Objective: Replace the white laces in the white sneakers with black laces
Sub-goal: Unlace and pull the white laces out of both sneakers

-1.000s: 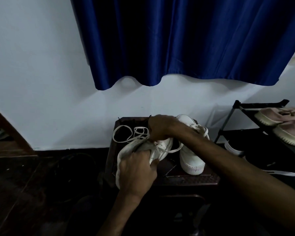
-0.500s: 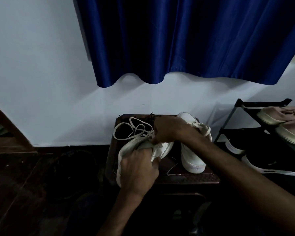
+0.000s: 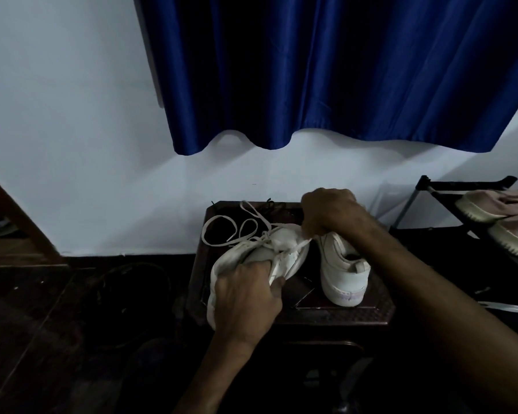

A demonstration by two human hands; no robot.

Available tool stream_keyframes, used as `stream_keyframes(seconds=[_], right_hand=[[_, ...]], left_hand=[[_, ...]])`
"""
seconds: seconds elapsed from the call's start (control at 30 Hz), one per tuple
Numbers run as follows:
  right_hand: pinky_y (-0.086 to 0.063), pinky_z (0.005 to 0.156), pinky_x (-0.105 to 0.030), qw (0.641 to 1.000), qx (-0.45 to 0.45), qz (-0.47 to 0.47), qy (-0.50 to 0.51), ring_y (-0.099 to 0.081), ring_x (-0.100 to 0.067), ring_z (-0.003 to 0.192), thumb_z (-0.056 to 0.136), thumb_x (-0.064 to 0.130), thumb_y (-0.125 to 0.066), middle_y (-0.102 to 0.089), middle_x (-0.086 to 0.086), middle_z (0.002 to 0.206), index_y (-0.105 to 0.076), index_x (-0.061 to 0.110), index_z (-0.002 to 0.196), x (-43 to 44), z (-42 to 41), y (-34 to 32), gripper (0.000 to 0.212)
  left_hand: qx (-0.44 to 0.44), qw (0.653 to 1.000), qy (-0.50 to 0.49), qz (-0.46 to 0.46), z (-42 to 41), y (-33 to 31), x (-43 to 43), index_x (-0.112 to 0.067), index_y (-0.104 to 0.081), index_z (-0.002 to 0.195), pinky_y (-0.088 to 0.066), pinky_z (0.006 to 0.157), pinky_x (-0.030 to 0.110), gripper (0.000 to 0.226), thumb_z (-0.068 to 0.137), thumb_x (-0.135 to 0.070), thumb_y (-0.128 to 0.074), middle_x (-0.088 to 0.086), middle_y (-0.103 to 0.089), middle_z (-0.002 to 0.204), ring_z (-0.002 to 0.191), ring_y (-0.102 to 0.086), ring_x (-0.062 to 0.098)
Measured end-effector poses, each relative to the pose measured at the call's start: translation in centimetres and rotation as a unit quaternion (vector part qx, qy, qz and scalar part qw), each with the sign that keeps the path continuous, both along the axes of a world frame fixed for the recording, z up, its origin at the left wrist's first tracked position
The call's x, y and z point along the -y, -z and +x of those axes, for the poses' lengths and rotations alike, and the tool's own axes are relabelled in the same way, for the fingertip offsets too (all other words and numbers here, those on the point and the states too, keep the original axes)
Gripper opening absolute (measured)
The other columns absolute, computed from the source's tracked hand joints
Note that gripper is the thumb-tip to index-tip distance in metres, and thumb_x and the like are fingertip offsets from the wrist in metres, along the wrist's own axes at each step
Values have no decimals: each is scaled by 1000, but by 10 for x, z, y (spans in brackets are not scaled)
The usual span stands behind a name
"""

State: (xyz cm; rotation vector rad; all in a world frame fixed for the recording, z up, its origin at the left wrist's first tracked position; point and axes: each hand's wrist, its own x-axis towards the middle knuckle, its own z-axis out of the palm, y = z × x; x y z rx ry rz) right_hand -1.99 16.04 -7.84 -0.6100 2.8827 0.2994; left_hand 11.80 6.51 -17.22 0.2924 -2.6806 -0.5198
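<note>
White leather low-top sneaker (image 3: 290, 258) lies tilted on the small dark wooden counter (image 3: 341, 315). The left hand (image 3: 245, 297) wraps round its heel end, fingers curled over the collar, likely to brace it against the pull. The right hand (image 3: 329, 213), at 1 o'clock from that shoe, has its fingers bunched and pinches a stretch of flat white lace (image 3: 222, 231), drawn taut from the eyelets. The freed part of the lace loops loosely at 10 o'clock so it stays clear of the work. I judge the unlacing partly done.

The second white sneaker (image 3: 341, 270) stands upright just beside the first at 3 o'clock, heel toward the camera. Thin dark strands (image 3: 269, 204) at the counter's far edge may be the black laces; too dim to tell.

Behind the counter is a pale wall (image 3: 72, 115) with a glossy blue curtain (image 3: 341, 70) at 12 o'clock. A black metal shoe rack (image 3: 461, 186) holding pink shoes (image 3: 506, 210) stands at 3 o'clock, on a dark floor (image 3: 42, 324).
</note>
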Motion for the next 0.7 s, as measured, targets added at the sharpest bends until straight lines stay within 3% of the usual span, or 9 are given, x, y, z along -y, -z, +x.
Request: stream_keyframes(seconds=[0.07, 0.13, 0.23, 0.33, 0.4, 0.5, 0.6, 0.67, 0.7], right_hand=[[-38, 73, -33, 999, -37, 12, -17, -61, -25, 96, 86, 25, -60, -62, -3, 100, -61, 14, 115, 2, 5, -2, 30], [-38, 74, -33, 996, -61, -48, -39, -62, -27, 104, 88, 36, -63, -64, -5, 112, -61, 13, 115, 10, 8, 2, 36], [-42, 77, -33, 993, 47, -80, -67, -62, -25, 105, 78, 60, -68, -60, 0, 100, -62, 15, 113, 25, 14, 13, 57], [-43, 71, -31, 993, 29, -73, -85, -65, -25, 101, 76, 47, -75, -67, -1, 105, -65, 14, 106, 32, 17, 29, 46], [-42, 67, -30, 993, 18, -80, -83, -66, -24, 94, 75, 35, -75, -66, -3, 95, -64, 15, 95, 33, 15, 30, 31], [-45, 69, -31, 993, 42, -87, -61, -61, -21, 85, 71, 39, -80, -58, 1, 84, -66, 16, 94, 34, 1, 15, 35], [-57, 74, -35, 956, 9, -292, -16, -67, -18, 77, 77, 44, -77, -70, -1, 82, -72, 17, 84, 34, -23, -4, 28], [-60, 70, -38, 869, -7, -494, 20, -64, -13, 58, 81, 40, -76, -71, -3, 72, -70, 22, 70, 32, -32, -9, 22], [-60, 70, -39, 848, -13, -529, 31, -62, -13, 54, 82, 39, -75, -72, -4, 70, -70, 21, 68, 30, -35, -7, 23]], left_hand=[[-11, 1000, -4, 1, 1, 0, 0, -25, -70, 93, -46, 76, 23, 23, 83, -45, -68, -8, -73, 93, 94, -67, 10], [-11, 1000, -8, 9, 2, -2, -1, -26, -71, 98, -47, 80, 23, 24, 83, -44, -68, -9, -73, 98, 98, -66, 10], [-14, 1000, -2, 4, 2, -3, -2, -29, -71, 102, -48, 79, 22, 26, 79, -41, -72, -11, -72, 101, 98, -66, 9], [-17, 1000, 6, 14, 3, -4, -3, -29, -70, 104, -46, 78, 20, 25, 83, -42, -67, -13, -72, 101, 97, -66, 7], [-11, 1000, 3, 15, 3, -4, -2, -29, -72, 96, -45, 72, 20, 21, 80, -43, -71, -12, -73, 92, 88, -67, 7], [-9, 1000, 3, 6, 3, -5, -1, -31, -72, 80, -42, 62, 15, 23, 65, -44, -83, -14, -71, 75, 73, -67, 4], [-22, 1000, 3, -7, 3, -3, 1, -31, -70, 75, -43, 61, 15, 24, 62, -44, -86, -14, -71, 75, 74, -67, 3], [-12, 1000, 2, 1, 2, -3, 1, -27, -70, 82, -46, 67, 20, 21, 74, -46, -77, -11, -73, 83, 83, -67, 7], [-1, 1000, 2, 12, 2, -2, 0, -25, -70, 85, -45, 69, 23, 22, 81, -47, -70, -8, -73, 86, 86, -67, 10]])
